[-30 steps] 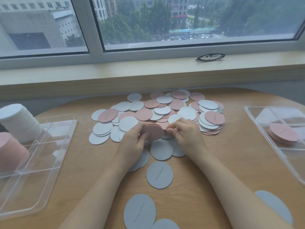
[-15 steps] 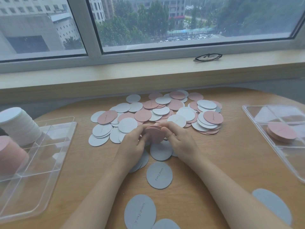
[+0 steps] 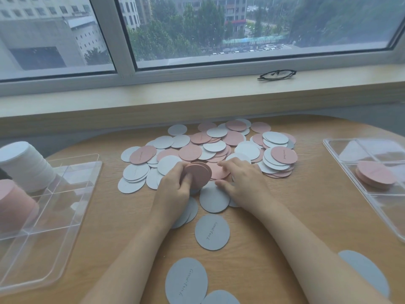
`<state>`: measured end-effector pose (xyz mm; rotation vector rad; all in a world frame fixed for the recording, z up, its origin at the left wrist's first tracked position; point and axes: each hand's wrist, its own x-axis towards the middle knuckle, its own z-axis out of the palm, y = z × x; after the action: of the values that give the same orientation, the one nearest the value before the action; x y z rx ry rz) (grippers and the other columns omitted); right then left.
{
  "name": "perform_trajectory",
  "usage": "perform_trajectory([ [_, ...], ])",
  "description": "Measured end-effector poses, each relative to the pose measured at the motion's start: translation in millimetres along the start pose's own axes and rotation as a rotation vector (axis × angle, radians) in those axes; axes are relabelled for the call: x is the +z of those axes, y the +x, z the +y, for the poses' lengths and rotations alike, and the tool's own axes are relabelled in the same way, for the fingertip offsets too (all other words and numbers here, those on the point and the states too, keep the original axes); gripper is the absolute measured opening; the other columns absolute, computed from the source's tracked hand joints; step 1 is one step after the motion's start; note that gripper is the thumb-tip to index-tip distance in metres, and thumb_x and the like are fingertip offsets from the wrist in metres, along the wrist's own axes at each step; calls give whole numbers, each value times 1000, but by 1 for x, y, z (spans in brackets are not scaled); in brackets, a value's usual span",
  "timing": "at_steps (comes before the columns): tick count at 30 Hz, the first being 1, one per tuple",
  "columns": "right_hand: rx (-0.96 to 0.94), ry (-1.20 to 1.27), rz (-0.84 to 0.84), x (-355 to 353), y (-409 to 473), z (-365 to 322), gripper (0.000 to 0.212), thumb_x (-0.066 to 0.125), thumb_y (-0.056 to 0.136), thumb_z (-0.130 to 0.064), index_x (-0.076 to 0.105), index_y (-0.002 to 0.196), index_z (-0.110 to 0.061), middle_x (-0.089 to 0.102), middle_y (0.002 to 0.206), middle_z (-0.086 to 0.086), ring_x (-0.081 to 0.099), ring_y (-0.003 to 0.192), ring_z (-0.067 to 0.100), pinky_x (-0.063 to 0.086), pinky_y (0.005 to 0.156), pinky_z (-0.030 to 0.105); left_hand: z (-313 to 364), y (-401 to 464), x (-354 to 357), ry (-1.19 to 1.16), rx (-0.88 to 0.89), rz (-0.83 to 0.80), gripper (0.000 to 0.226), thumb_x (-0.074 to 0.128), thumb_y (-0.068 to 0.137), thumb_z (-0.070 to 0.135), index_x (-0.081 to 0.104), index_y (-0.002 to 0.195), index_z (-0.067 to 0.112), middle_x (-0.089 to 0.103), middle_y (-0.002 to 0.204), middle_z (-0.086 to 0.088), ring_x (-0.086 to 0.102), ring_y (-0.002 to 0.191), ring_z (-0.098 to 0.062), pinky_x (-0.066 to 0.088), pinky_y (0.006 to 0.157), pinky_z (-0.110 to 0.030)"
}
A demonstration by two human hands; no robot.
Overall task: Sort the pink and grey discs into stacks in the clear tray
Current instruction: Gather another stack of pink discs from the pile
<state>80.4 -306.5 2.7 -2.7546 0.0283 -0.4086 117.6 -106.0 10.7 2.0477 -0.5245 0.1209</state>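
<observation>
Left hand (image 3: 175,189) is gripping a small pink stack (image 3: 198,174), grip clamped on it, held tilted just above the desk (image 3: 285,216). Right hand (image 3: 243,183) is resting fingers spread and flat on a loose pink disc (image 3: 219,171) lying immediately right of the stack, at the near edge of the mixed pile (image 3: 208,148). That disc is nearest the right hand, so it's likely sliding it left onto the stack. Left tray (image 3: 54,238) and right tray (image 3: 341,150) both sit well apart, pink stacks in each.
</observation>
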Motion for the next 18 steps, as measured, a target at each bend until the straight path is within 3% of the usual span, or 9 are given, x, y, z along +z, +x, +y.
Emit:
perform_trajectory([
  [4,-14,-127,29,2,7,-2,44,61,90,-50,60,128,-29,56,121,-7,47,113,21,30,98,37,-1,0,0,4,-5,-3,17,52,101,10,61,106,23,68,94,12,60,88,0,39,70,-10],
  [9,-71,-275,153,13,11,3,24,71,82,-46,74,90,-24,62,95,-3,53,92,26,36,85,41,-3,1,1,8,2,-12,17,52,101,9,61,109,22,68,97,11,60,89,-1,40,73,-10],
  [12,-106,-306,260,17,11,5,30,54,88,-42,72,75,-22,61,83,-5,54,84,25,32,82,38,-3,1,1,1,8,-23,19,52,101,9,62,111,21,69,100,11,61,94,-4,42,76,-12],
  [15,-86,-221,381,13,11,4,35,41,94,-34,64,72,-18,61,74,-4,55,75,25,31,80,35,-1,0,1,-12,29,-36,20,53,100,8,64,109,22,70,98,13,62,94,-5,44,77,-15],
  [18,19,83,446,7,6,-2,32,43,99,-31,62,79,-15,59,67,-1,53,67,25,36,80,35,-2,1,2,4,34,-48,20,56,99,9,64,107,26,70,95,15,63,90,-7,47,77,-20],
])
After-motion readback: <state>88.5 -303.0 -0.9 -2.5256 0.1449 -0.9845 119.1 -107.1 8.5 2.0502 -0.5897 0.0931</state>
